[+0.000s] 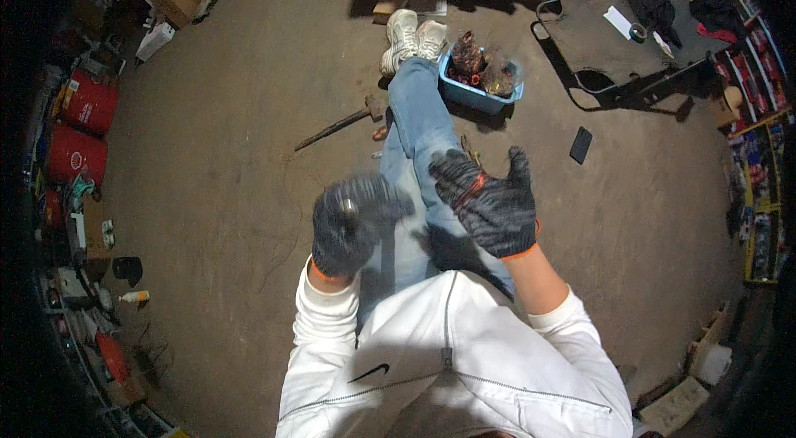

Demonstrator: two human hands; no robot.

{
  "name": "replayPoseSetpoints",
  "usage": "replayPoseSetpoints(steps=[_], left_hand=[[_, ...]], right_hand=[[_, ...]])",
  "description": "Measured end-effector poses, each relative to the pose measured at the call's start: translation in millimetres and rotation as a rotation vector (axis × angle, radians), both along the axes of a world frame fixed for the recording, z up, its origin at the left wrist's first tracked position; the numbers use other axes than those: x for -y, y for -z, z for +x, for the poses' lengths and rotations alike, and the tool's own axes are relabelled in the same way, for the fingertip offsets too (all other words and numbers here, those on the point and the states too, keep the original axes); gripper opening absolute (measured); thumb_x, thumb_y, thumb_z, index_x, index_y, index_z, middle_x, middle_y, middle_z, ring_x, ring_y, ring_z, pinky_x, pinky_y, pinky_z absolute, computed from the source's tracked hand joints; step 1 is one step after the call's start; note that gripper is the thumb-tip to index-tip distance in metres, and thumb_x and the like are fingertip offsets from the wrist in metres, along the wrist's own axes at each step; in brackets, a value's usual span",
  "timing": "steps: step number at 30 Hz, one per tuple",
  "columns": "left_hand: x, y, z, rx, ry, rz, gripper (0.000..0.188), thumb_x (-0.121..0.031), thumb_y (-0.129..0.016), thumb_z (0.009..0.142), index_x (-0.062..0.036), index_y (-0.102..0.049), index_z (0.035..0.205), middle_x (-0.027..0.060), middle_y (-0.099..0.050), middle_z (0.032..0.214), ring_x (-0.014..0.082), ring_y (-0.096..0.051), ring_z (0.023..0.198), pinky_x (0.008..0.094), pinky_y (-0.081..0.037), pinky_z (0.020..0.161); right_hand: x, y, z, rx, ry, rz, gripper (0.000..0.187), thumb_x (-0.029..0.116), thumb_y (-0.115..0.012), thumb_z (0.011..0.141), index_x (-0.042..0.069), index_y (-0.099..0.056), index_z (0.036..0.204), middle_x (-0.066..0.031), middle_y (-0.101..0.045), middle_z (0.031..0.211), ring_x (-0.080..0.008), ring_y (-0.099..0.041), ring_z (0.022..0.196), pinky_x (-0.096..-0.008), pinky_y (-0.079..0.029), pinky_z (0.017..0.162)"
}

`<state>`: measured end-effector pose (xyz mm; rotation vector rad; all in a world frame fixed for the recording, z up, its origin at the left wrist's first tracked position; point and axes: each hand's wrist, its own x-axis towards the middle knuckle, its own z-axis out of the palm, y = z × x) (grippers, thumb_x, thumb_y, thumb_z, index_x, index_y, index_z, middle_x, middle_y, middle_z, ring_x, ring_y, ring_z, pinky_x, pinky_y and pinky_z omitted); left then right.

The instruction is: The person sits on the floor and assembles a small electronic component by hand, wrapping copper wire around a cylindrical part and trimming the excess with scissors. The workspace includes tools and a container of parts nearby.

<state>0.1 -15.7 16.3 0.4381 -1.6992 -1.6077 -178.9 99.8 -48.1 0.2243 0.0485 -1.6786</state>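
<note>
I sit on the floor with my legs stretched forward, both hands in dark grey knit gloves with orange cuffs. Over my thighs, my left hand (352, 218) is curled and smeared by motion, with a small shiny spot at its fingers that I cannot make out. My right hand (489, 202) is open, its thumb apart from its fingers and a red streak across the glove. Left of my shins lies a long-handled hammer (340, 126), beside a small reddish-brown piece (381, 133). A slim tool (469, 150) partly shows beyond my right fingers.
Right of my feet stands a blue tub (481, 98) holding bagged parts. A black phone (580, 145) lies on the floor, near a dark fabric cot (618, 36) with items on it. Red drums (76, 154) line the left; stocked shelves (759, 173) line the right.
</note>
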Motion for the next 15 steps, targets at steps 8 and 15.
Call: replayPoseSetpoints(steps=[8,15], left_hand=[[6.2,-4.3,12.6,0.115,-0.036,-0.415,0.011,-0.013,-0.062,0.081,-0.0036,-0.067,0.078,0.0096,-0.066,0.077,0.0221,-0.064,0.069,0.0321,-0.05,0.062],[16.3,2.7,-3.8,0.286,0.035,-0.822,0.007,-0.011,-0.066,0.074,-0.0067,-0.067,0.08,0.0099,-0.063,0.074,0.0234,-0.061,0.062,0.0318,-0.047,0.056]], right_hand=[[-5.4,6.0,-29.2,-0.058,0.256,0.013,0.086,0.058,-0.039,0.084,-0.006,-0.019,0.137,-0.0222,-0.022,0.143,-0.0331,-0.021,0.134,-0.0441,-0.014,0.11],[-29.6,16.4,14.8,-1.989,-0.457,-0.078,0.032,0.023,-0.055,0.088,0.004,-0.054,0.114,-0.0078,-0.058,0.11,-0.0186,-0.054,0.101,-0.031,-0.041,0.091]])
